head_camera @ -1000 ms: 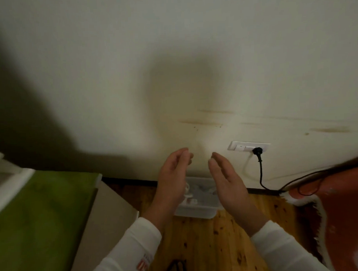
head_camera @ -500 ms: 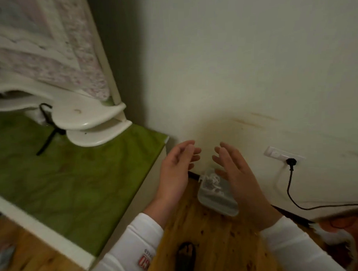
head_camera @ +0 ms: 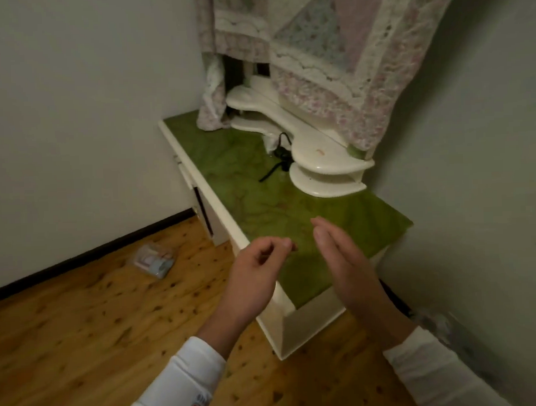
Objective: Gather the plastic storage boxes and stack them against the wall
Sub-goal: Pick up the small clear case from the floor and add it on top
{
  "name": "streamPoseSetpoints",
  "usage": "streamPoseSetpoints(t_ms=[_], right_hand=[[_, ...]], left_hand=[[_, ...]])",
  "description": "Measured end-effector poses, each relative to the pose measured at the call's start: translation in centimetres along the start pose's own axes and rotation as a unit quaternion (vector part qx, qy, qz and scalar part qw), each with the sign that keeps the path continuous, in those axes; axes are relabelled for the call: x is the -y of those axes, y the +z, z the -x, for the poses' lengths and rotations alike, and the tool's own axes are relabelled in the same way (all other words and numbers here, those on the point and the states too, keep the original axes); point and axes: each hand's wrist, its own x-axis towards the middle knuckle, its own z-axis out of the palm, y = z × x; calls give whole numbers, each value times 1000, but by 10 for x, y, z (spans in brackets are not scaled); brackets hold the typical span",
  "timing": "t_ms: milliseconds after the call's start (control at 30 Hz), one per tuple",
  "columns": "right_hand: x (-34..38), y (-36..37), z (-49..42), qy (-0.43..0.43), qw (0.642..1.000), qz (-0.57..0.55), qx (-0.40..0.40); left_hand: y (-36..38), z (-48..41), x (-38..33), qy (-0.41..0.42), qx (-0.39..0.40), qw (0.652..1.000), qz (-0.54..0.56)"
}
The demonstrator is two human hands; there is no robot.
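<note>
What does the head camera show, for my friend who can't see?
The left hand and right hand, both empty, hover over a green-topped dresser in a corner. A clear box lies on the floor by the wall.

left hand (head_camera: pixel 251 274) loosely curled, right hand (head_camera: pixel 346 262) fingers straight

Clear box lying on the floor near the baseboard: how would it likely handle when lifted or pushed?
The clear plastic box looks small and rigid, so probably light and stiff. It seems to hold pinkish items, which may shift. Flat-sided on the wooden floor, it would likely slide, not roll.
</note>
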Motion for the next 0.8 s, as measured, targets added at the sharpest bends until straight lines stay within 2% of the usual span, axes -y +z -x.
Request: streamPoseSetpoints(t_ms=[267, 500, 600, 800], right_hand=[[48, 167, 9, 10, 989, 4, 150], [70, 313, 31, 12, 975, 38, 217], [74, 368, 39, 2, 972, 56, 230], [91, 463, 58, 2, 959, 60, 277]], left_hand=[[-175, 54, 31, -19, -147, 989, 9], [-313, 105, 67, -40, -237, 970, -41], [-366, 122, 78, -42, -255, 964, -67], [-459, 150, 90, -69, -282, 956, -44]])
